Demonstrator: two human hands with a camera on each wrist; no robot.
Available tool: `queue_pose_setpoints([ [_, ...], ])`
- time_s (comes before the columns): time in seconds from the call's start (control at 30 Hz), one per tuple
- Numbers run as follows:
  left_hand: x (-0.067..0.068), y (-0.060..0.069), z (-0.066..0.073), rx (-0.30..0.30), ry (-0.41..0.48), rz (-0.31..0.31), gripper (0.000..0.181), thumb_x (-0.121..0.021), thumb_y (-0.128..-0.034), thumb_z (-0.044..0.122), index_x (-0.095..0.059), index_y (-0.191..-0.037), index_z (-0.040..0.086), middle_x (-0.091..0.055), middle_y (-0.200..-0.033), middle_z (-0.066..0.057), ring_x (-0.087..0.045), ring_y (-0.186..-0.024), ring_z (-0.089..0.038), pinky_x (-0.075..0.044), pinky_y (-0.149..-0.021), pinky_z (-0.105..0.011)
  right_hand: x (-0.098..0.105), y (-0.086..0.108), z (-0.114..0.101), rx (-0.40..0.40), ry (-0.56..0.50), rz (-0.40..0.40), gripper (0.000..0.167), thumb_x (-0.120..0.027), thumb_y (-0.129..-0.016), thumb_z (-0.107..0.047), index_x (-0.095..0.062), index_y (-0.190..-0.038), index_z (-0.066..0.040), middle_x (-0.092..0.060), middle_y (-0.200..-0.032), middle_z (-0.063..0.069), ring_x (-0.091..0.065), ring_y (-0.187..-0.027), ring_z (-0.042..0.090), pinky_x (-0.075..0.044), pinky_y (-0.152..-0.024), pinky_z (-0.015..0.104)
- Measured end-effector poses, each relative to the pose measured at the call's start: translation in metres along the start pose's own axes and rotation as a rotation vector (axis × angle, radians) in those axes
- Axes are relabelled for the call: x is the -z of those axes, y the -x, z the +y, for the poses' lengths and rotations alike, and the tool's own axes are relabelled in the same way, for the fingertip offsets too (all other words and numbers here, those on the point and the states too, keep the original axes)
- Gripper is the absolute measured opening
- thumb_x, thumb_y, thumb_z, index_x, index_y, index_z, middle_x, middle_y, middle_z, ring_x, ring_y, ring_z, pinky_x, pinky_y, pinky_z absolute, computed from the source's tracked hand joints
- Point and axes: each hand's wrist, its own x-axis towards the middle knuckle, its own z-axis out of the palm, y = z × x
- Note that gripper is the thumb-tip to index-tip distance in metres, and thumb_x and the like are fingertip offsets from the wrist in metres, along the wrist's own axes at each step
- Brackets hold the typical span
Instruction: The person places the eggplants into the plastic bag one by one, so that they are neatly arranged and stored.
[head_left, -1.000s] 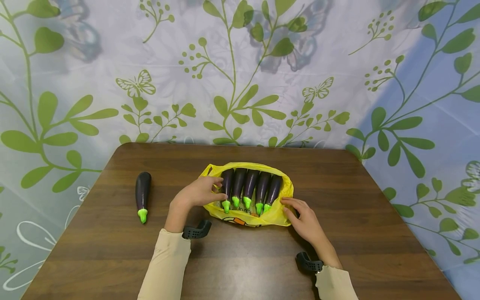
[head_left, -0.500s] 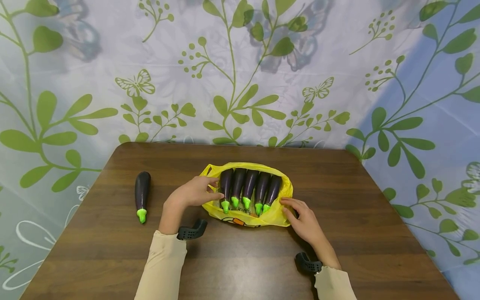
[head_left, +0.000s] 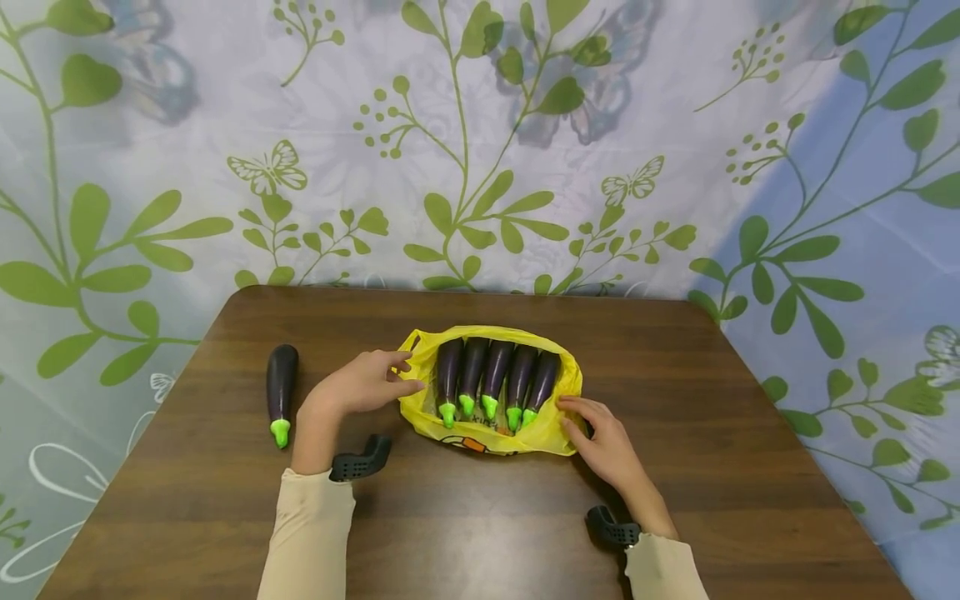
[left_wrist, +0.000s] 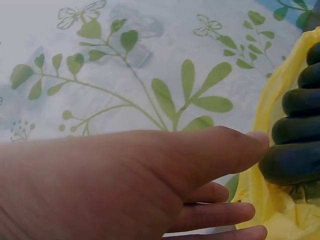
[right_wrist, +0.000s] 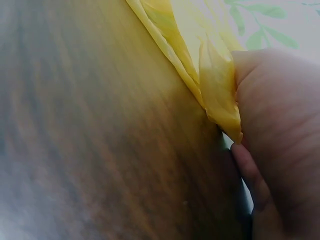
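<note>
A yellow plastic bag (head_left: 431, 427) lies mouth-up on the table, holding several dark purple eggplants (head_left: 495, 371) side by side, their bright green stem ends toward me. At the bag's left rim, my left hand (head_left: 356, 385) has its fingers extended and nothing in its grasp; the left wrist view shows its thumb (left_wrist: 235, 145) beside the nearest eggplant (left_wrist: 295, 162). My right hand (head_left: 609, 442) pinches the bag's right edge, with yellow plastic (right_wrist: 220, 90) between thumb and fingers in the right wrist view. Apart from these, a single eggplant (head_left: 281, 383) lies left of my left hand.
The brown wooden table (head_left: 480, 533) extends around the bag on every side. Behind its far edge hangs a pale cloth (head_left: 330, 183) printed with green leaves and butterflies. A black wrist device (head_left: 362, 460) sits on the left wrist, another (head_left: 613, 528) on the right.
My left hand has drawn back leftward from the leftmost eggplant in the bag to the bag's left rim. The right hand keeps its place at the right edge.
</note>
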Motion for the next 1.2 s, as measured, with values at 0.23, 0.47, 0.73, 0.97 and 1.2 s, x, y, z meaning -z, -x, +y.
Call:
queue_pose_setpoints([
  [0.23,0.004,0.005,-0.005,-0.018,0.019,0.023,0.071,-0.065,-0.1009,0.037,-0.044,-0.152,-0.008,-0.062,-0.139,-0.024,-0.064,-0.121,-0.037,-0.053,-0.100,-0.050,0.000,0.001,0.000,-0.001,0.003,0.000,0.032,-0.073,-0.097,-0.018,-0.073,-0.127,-0.008,-0.067,-0.136,0.012,-0.056,-0.130,0.038,-0.044,-0.108,0.061],
  [0.47,0.008,0.011,-0.008,0.014,0.055,0.043,0.070,-0.064,-0.1015,0.037,-0.043,-0.153,-0.006,-0.061,-0.141,-0.025,-0.060,-0.128,-0.038,-0.051,-0.103,-0.052,0.001,0.002,-0.002,-0.007,0.001,-0.012,0.033,-0.073,-0.097,-0.016,-0.072,-0.128,-0.005,-0.067,-0.136,0.014,-0.055,-0.131,0.040,-0.043,-0.109,0.062],
  [0.73,0.013,0.015,-0.009,0.037,0.082,0.041,0.070,-0.063,-0.1025,0.037,-0.041,-0.155,-0.004,-0.063,-0.138,-0.023,-0.061,-0.127,-0.036,-0.051,-0.103,-0.051,0.002,-0.001,-0.003,-0.024,-0.002,-0.024,0.033,-0.073,-0.097,-0.017,-0.072,-0.128,-0.006,-0.066,-0.137,0.014,-0.054,-0.131,0.039,-0.042,-0.109,0.062],
  [0.97,0.013,0.017,-0.010,0.031,0.090,0.062,0.070,-0.062,-0.1033,0.037,-0.040,-0.156,-0.003,-0.059,-0.142,-0.025,-0.059,-0.130,-0.037,-0.050,-0.105,-0.052,0.003,0.000,-0.002,-0.034,-0.005,-0.020,0.033,-0.073,-0.097,-0.017,-0.072,-0.128,-0.007,-0.066,-0.137,0.013,-0.054,-0.131,0.039,-0.043,-0.109,0.062],
  [1.2,0.015,0.020,-0.012,0.037,0.089,0.078,0.071,-0.062,-0.1032,0.039,-0.040,-0.156,-0.003,-0.059,-0.144,-0.024,-0.059,-0.130,-0.038,-0.050,-0.105,-0.052,0.001,-0.001,-0.001,-0.023,0.000,-0.017,0.032,-0.073,-0.097,-0.017,-0.072,-0.128,-0.007,-0.066,-0.138,0.012,-0.054,-0.132,0.038,-0.043,-0.109,0.061],
])
